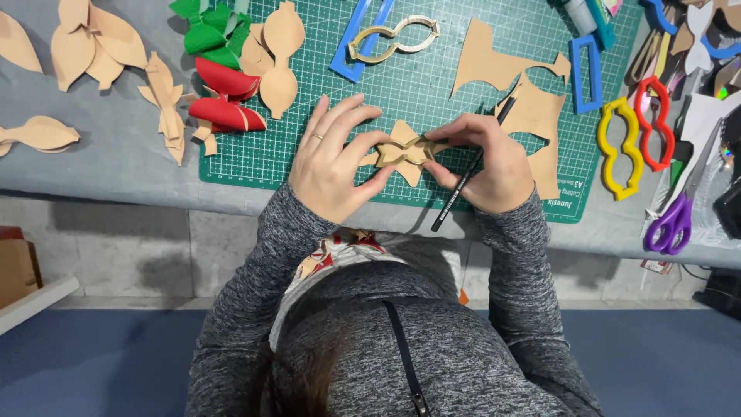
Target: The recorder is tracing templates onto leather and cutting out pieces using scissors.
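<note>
I am pinching a tan bow-shaped cutout (405, 151) between both hands over the green cutting mat (432, 77), the piece sitting directly between my fingertips near the mat's near edge. My left hand (332, 162) is gripping the cutout's left end with thumb and curled fingers, a ring showing on one finger. My right hand (486, 162) is closing on the cutout's right end while also clutching a black pencil (471, 174), which is slanting down past my wrist toward my body. Just beyond my right hand, a tan sheet with shapes cut out of it (517, 85) is lying on the mat, and a blue rectangular frame template (585, 73) is resting beside it. Farther out from my hands, a tan figure-eight template (394, 38) is overlapping a blue frame (359, 38). Off beyond my left hand, red folded bow pieces (224, 96) and green ones (208, 31) are crowding the mat's corner, with tan leaf-shaped cutouts (93, 42) spreading across the grey table (116, 166). Well to the right of my right hand, a yellow template (617, 147), a red template (654, 123) and purple-handled scissors (671, 220) are lying apart from the mat.
</note>
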